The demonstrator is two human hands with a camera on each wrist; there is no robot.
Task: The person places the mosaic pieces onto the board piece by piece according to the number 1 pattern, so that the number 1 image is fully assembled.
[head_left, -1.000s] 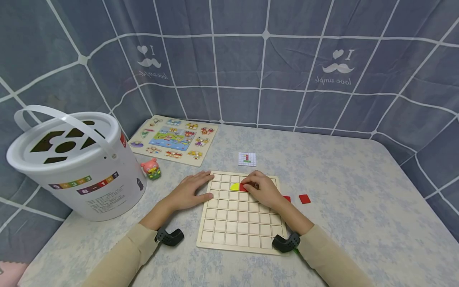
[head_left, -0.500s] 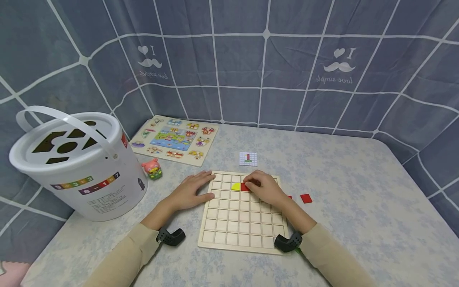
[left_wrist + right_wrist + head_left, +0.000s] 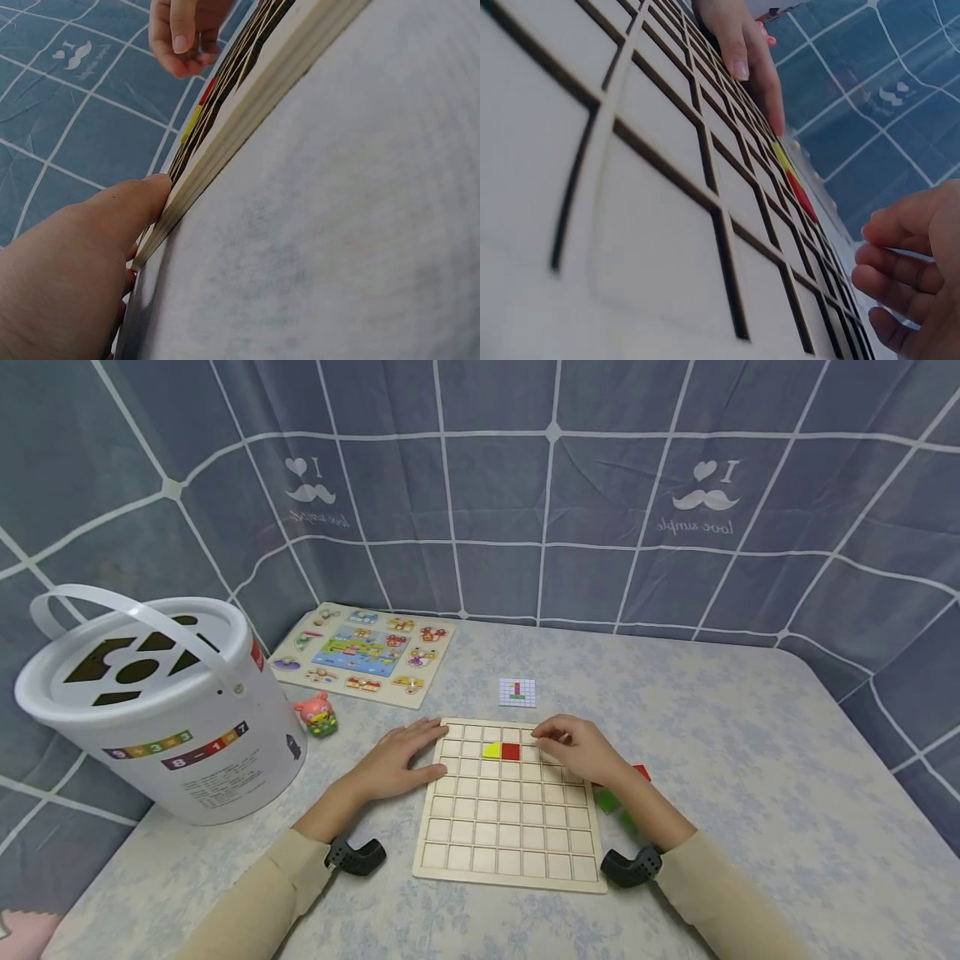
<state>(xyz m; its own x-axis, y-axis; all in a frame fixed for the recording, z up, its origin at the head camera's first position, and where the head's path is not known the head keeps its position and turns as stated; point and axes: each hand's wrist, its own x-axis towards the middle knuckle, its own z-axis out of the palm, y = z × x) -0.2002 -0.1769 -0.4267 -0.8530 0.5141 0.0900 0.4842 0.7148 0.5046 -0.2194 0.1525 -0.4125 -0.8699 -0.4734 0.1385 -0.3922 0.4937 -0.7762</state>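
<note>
A wooden grid board (image 3: 497, 835) lies on the table, with a yellow quarter-round piece (image 3: 492, 751) and a red square tile (image 3: 510, 752) side by side in its upper cells. My left hand (image 3: 393, 762) rests at the board's left edge, fingers extended, thumb touching the rim. Over the board's upper right, my right hand (image 3: 581, 749) hovers with loosely bent fingers; the right wrist view shows nothing between its fingertips (image 3: 875, 229). Beneath the right forearm, green tiles (image 3: 606, 800) and a red tile (image 3: 642, 772) are partly hidden.
A small pattern card (image 3: 517, 692) lies beyond the board. To the left stand a white bucket (image 3: 225, 768) with a handle and a small pink-and-green figurine (image 3: 317, 714). A picture puzzle board (image 3: 408, 693) lies at the back left, by the blue checked curtain (image 3: 495, 577).
My right hand has let go of the red square tile, now lying beside the yellow piece, and has moved right. Green tiles have come into view by the forearm. The left hand stays put.
</note>
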